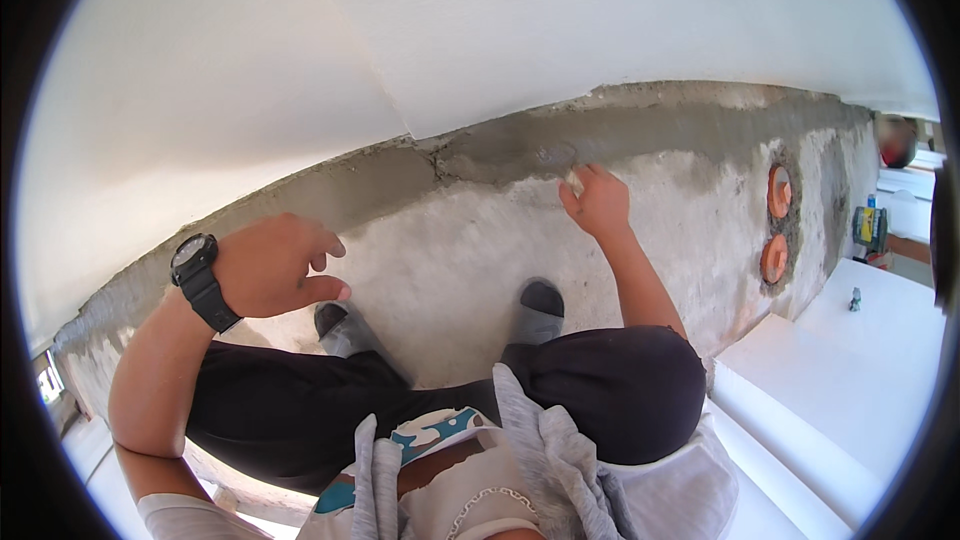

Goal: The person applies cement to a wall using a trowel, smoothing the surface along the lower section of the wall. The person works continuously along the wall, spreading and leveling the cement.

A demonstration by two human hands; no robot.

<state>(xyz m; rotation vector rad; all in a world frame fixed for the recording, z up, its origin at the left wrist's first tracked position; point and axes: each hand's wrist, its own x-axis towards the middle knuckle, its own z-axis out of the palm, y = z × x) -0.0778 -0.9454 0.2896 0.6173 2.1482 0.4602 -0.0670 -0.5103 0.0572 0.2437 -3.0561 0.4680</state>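
Note:
My left hand (278, 265), with a black watch (203, 282) on its wrist, hovers at the left over the concrete floor strip (450, 250). Its thumb and fingers are apart and nothing is between them. Farther right, my right hand (600, 202) is closed beside a darker, damp-looking mortar band (510, 145) that runs along the foot of a white panel wall (480, 30). A small pale bit shows at its fingertips; what it is cannot be made out. A rough crack or joint in the mortar lies between my hands.
Two orange round pipe caps (778, 192) are set in the concrete at the right. White boards (850, 350) lie beyond them, a small dark object (855, 299) on top. A green and black box (870, 227) stands farther right. My sandalled feet (540, 310) are below my hands.

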